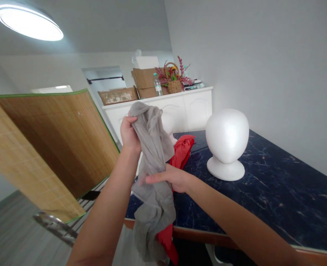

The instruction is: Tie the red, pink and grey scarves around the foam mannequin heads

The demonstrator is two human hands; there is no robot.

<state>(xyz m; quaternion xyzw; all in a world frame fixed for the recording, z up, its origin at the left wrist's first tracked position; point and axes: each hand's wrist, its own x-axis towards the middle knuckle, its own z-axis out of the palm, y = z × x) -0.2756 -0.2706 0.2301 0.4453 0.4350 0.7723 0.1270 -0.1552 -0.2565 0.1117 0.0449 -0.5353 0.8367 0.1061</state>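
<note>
At counter (277,192): gray cloth (153,136) is being held by left hand (130,136) and right hand (177,178).
Head form (226,136): is being supported nearby.

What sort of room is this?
Probably a home or small workroom: a white cabinet topped with a flower basket, and a white head form on a dark marbled table.

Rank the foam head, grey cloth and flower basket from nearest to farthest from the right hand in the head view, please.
1. Grey cloth: touching the right hand.
2. Foam head: on the dark table, to the right.
3. Flower basket: on the white cabinet at the back.
</note>
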